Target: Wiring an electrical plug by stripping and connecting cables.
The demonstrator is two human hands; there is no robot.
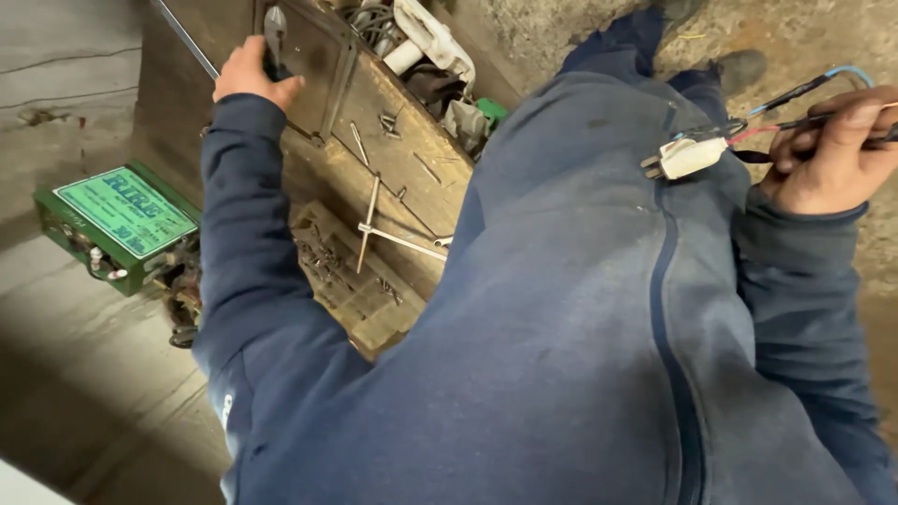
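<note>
Right hand [828, 150] pinches a bundle of thin wires [804, 92] (red, blue, black), a white plug connector [687, 156] dangling off their end over the blue-trousered lap. Left hand [248, 77] reaches into the wooden toolbox [393, 140], fingers curled round a dark-handled tool [274, 37], likely pliers, hard to tell. Loose nails and a metal rod [369, 220] lie in the box tray; green metal box [117, 223] sits on the floor beside it. Step looks like tool pickup; lifting it clear needs a firm grip.
</note>
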